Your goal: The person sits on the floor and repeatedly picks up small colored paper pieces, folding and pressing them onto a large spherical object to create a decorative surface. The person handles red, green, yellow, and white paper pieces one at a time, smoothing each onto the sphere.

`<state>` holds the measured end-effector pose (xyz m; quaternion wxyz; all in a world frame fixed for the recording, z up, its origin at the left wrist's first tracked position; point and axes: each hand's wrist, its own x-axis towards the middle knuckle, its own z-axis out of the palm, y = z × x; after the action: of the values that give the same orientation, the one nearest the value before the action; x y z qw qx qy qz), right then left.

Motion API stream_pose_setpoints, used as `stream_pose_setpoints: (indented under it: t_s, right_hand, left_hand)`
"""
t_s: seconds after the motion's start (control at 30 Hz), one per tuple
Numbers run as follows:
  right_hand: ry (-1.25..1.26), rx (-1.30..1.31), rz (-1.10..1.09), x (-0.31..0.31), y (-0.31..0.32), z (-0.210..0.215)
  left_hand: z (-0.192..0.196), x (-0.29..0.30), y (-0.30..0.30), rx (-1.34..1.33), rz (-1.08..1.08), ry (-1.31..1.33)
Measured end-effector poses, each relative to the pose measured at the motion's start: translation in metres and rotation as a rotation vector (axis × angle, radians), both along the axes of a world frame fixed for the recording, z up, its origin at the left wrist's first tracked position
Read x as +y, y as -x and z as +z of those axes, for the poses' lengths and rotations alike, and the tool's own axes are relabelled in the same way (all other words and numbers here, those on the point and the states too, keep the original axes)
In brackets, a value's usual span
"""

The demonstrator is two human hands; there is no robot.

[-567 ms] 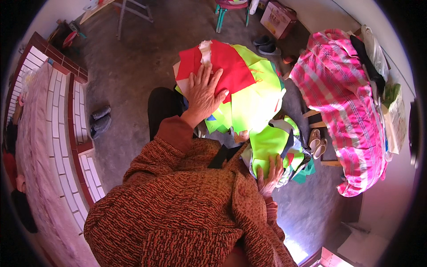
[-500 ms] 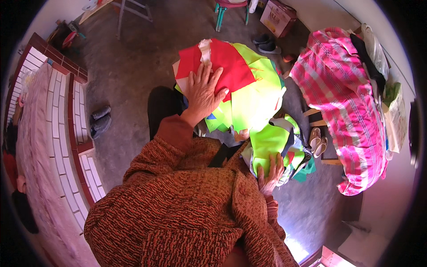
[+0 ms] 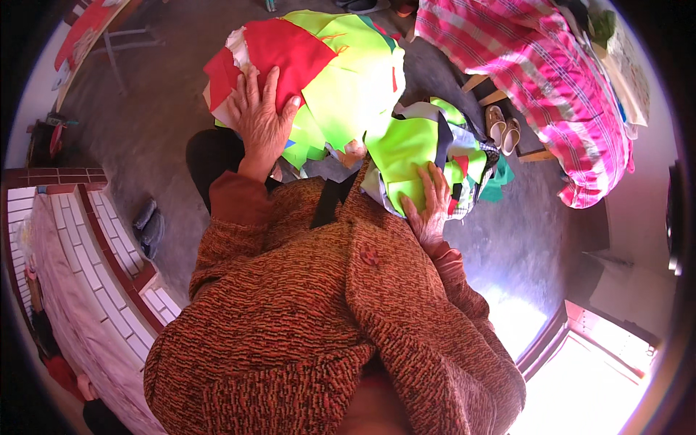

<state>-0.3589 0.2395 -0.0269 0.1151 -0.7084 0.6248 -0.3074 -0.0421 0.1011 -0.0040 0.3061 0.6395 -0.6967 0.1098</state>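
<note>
A rounded spread of overlapping cloth pieces, neon yellow-green with a red piece at its left, lies over my lap. My left hand rests flat on the edge of the red piece, fingers stretched and spread, below a small torn white scrap. Lower right sits a bundle of cloth scraps, mostly lime green with black, white, red and checked bits. On its near side lies my right hand, open, thumb apart from the fingers. What is under both piles is hidden.
A pink plaid cloth covers something with wooden legs at the right, with light shoes beside it. Dark shoes stand on the floor at left, near a white-brick ledge. Bright light enters by a doorway at lower right.
The whole view has shifted, so the cloths and both hands sit higher in the picture and more doorway shows. Each hand stays on the same cloth.
</note>
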Motion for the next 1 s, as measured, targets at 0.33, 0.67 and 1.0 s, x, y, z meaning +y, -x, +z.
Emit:
stream_pose_setpoints:
  t_s: [0.33, 0.67, 1.0]
  right_hand:
    - [-0.008, 0.021, -0.009, 0.001, 0.001, -0.003]
    - [-0.007, -0.043, 0.001, 0.002, 0.001, 0.001]
    - [-0.083, -0.676, -0.173, -0.004, 0.015, -0.011]
  left_hand:
    - [0.037, 0.052, 0.074, 0.401, -0.555, 0.031]
    - [-0.044, 0.067, 0.100, 0.536, -0.502, -0.606]
    - [-0.063, 0.048, 0.106, 0.775, -0.491, -0.825]
